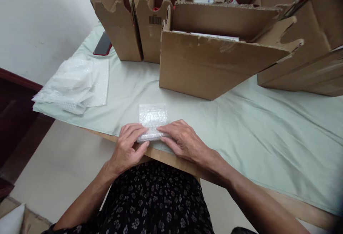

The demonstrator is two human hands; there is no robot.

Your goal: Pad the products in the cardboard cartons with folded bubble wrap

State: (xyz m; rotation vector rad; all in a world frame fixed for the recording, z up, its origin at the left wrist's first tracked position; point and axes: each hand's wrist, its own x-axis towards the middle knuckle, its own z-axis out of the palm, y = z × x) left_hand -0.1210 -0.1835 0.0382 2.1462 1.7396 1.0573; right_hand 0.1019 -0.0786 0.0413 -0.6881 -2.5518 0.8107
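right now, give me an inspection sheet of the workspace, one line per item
surface: wrinkled pale green cloth, with a wooden edge showing in front
job's things: small bubble-wrap piece, its near end thicker, at the front edge
clutter: bubble-wrap sheets piled at left; phone beyond them; open-topped cardboard boxes at the back
hands: left hand and right hand hold the piece's near end, one at each side
cables: nothing seen
surroundings: white wall and pale floor at left
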